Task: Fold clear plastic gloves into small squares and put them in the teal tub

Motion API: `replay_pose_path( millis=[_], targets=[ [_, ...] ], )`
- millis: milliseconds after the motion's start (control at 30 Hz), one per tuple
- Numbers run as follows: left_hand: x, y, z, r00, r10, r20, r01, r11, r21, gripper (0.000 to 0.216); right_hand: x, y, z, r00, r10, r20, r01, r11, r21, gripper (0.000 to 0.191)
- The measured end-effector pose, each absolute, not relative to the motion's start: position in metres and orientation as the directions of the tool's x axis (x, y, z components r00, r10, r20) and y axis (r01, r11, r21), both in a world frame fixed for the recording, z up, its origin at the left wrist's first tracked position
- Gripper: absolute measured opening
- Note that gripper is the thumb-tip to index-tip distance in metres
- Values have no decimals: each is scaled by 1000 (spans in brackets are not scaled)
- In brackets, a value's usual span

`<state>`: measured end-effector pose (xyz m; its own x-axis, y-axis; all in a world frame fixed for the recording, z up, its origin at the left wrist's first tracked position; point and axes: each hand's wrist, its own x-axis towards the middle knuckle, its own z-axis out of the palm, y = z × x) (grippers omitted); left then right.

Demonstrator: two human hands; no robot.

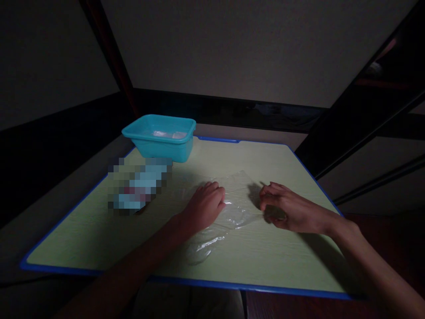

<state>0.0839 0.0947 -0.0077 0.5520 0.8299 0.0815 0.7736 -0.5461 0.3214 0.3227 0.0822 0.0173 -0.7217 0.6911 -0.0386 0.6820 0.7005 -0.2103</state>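
Note:
A clear plastic bag [237,195] lies flat on the pale green table [275,257], wrinkled toward the near side. My left hand [204,206] rests on the bag's left part with its fingers curled under. My right hand [287,208] hovers at the bag's right edge, fingers bent and drawn together over it; whether they pinch the plastic is hard to see in the dim light.
A teal plastic tub [161,137] stands at the table's far left corner with something pale inside. A blurred-out package [139,186] lies in front of it. The table has a blue rim [252,288]. Dark beams and a wall lie behind.

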Motion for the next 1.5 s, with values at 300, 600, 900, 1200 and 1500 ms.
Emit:
replay_pose_path(
  millis=[300,600,900,1200,1500],
  targets=[
    [77,84,-8,417,899,136,745,-424,516,16,328,89,10,-698,715,39,649,654,-387,11],
    [69,73,-3,342,938,60,752,-311,582,10,324,95,1,-524,842,127,623,481,-617,19],
    [66,71,-10,340,934,110,806,-350,477,29,315,83,-4,-529,791,307,748,606,-271,26],
    [79,46,-15,705,657,267,600,-753,270,33,295,38,-9,-796,604,31,587,785,-199,70],
    [79,38,-30,777,624,85,600,-774,201,69,300,35,-21,-774,633,3,618,756,-218,75]
  ],
)
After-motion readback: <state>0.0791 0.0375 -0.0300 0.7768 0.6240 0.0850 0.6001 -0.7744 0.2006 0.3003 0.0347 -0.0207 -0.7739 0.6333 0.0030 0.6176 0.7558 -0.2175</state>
